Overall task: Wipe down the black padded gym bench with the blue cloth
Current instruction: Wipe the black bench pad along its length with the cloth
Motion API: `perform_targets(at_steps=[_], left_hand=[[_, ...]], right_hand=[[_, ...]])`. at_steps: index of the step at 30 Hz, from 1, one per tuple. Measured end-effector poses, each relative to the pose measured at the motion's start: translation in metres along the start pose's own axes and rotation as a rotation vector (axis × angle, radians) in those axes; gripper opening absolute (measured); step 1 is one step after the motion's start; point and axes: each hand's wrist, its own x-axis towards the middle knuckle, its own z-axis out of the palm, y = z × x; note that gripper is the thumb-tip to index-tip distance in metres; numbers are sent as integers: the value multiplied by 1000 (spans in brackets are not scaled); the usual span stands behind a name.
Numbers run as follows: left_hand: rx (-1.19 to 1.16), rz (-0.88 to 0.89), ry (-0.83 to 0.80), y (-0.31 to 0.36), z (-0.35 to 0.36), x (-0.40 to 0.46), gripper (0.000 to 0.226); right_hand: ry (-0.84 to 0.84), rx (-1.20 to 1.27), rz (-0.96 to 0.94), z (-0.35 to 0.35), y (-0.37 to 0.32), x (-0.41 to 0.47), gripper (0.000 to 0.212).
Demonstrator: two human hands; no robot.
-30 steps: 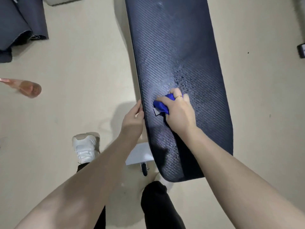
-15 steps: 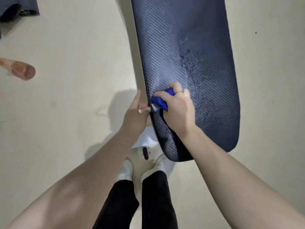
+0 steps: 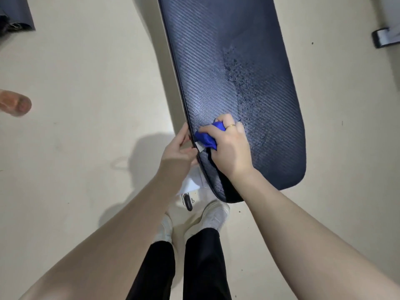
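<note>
The floor (image 3: 75, 148) is a pale beige sheet, and everything else is placed against the black padded bench (image 3: 227, 72), which runs from the top of the view down toward the person's feet. The bench pad shows a woven texture; right of its middle lies a patch of dark speckles (image 3: 244, 87), apparently wet droplets not yet wiped, while the strip along its left side looks smoother and shiny. Below the bench's near end stand two white shoes (image 3: 214, 215) under black trousers (image 3: 201, 263). Far left of the bench a blurred pinkish object (image 3: 15, 102) lies on the floor, and a dark mat corner (image 3: 17, 14) sits at the upper left. The right hand (image 3: 229, 146) presses down on the bench near its left edge, fingers curled round the bunched blue cloth (image 3: 207, 137), a ring on one finger. The left hand (image 3: 177, 152) grips the bench's left edge just beside the cloth, steadying it. As a judgement, the wipe is partway: the near left strip seems covered, while the speckled patch, the right side and the far end look left to do
</note>
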Motion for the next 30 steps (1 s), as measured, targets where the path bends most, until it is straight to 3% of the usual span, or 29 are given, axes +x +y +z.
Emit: perform_targets(at_steps=[7, 11, 16, 23, 27, 30], left_hand=[[125, 15, -10, 0, 13, -17, 72], [120, -24, -48, -8, 17, -19, 80], [67, 3, 30, -14, 18, -15, 67], [79, -37, 122, -5, 32, -22, 70], [179, 16, 297, -10, 40, -21, 60], [332, 22, 404, -21, 43, -14, 54]], right_hand=[[-118, -106, -70, 2, 36, -111, 51], [-91, -117, -44, -3, 26, -83, 40], [25, -41, -19, 5, 20, -27, 45], [-62, -159, -150, -10, 65, -115, 55], [-44, -153, -233, -20, 65, -72, 56], [18, -134, -93, -23, 52, -4, 47]])
